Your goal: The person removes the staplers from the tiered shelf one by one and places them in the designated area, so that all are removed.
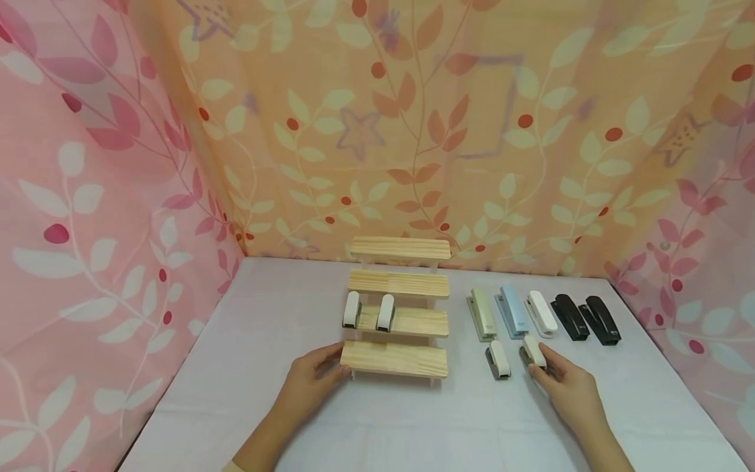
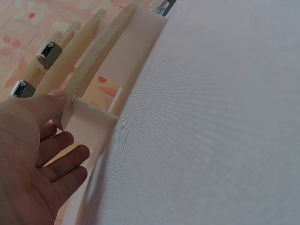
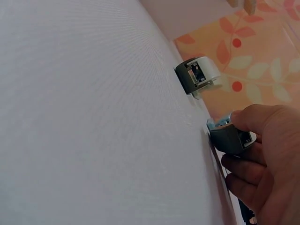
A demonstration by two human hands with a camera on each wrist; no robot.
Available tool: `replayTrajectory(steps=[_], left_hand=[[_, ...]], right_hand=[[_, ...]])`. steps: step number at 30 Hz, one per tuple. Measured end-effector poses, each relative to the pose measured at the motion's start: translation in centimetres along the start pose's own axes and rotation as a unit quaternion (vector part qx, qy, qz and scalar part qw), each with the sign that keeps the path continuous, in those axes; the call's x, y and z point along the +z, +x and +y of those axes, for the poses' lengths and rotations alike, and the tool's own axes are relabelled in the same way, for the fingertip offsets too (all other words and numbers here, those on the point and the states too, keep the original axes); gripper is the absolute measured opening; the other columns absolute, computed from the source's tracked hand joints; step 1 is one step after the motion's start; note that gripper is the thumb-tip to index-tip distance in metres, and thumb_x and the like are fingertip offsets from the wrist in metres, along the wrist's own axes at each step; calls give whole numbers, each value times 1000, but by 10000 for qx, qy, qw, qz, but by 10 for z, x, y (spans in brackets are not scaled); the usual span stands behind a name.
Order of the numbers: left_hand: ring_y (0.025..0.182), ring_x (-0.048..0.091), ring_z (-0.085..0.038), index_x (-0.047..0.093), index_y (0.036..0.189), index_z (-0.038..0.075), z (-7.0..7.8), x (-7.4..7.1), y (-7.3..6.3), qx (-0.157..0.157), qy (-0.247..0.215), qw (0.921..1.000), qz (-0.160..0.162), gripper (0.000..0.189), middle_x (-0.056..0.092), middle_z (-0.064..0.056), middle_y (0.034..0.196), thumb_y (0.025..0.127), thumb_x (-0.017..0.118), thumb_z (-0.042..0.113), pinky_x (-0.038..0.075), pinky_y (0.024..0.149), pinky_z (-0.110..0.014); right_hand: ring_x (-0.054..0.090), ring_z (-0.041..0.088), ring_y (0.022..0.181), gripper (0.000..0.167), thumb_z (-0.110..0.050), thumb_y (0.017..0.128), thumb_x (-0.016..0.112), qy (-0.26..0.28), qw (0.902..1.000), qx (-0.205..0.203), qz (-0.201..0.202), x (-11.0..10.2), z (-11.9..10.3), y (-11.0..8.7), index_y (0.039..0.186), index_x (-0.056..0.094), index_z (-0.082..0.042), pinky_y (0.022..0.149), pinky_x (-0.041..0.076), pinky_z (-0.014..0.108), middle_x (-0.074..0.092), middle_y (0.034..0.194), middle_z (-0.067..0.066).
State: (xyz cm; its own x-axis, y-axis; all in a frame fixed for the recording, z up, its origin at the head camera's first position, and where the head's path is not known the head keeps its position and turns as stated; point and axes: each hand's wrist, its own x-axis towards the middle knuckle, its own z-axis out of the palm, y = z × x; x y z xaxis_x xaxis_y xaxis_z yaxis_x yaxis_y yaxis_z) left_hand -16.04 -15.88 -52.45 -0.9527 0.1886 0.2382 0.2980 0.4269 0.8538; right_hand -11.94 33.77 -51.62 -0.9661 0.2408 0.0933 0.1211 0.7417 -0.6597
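Note:
A stepped wooden display stand (image 1: 394, 359) has several tiers, with two small white staplers on the second tier from the bottom: one stapler (image 1: 351, 309) at its left end and another stapler (image 1: 385, 312) near the middle. My left hand (image 1: 311, 381) holds the left end of the lowest tier; in the left wrist view the thumb (image 2: 49, 104) lies against the board's end and the other fingers are loosely bent. On the right, my right hand (image 1: 569, 390) pinches a small white stapler (image 1: 533, 352) between thumb and fingers, at the tabletop. Another small white stapler (image 1: 499, 359) stands just left of it.
Behind the right hand stands a row of longer staplers: green (image 1: 483, 316), light blue (image 1: 512, 313), white (image 1: 541, 314), and two black ones, one (image 1: 570, 317) beside the other (image 1: 600, 321). A white cloth (image 1: 265, 314) covers the table, and patterned curtains (image 1: 413, 131) enclose it.

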Motion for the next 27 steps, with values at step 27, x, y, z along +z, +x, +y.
replayTrajectory(steps=[27], left_hand=[[119,67,-13,69,133,18,1,0,0,18,5,10000,21,51,73,12,118,85,84,28,53,106,-31]], right_hand=[[46,51,137,79,-42,91,78,-396,9988,96,-285,-3,-4,-1,153,46,-5,108,40,69,56,142,23]])
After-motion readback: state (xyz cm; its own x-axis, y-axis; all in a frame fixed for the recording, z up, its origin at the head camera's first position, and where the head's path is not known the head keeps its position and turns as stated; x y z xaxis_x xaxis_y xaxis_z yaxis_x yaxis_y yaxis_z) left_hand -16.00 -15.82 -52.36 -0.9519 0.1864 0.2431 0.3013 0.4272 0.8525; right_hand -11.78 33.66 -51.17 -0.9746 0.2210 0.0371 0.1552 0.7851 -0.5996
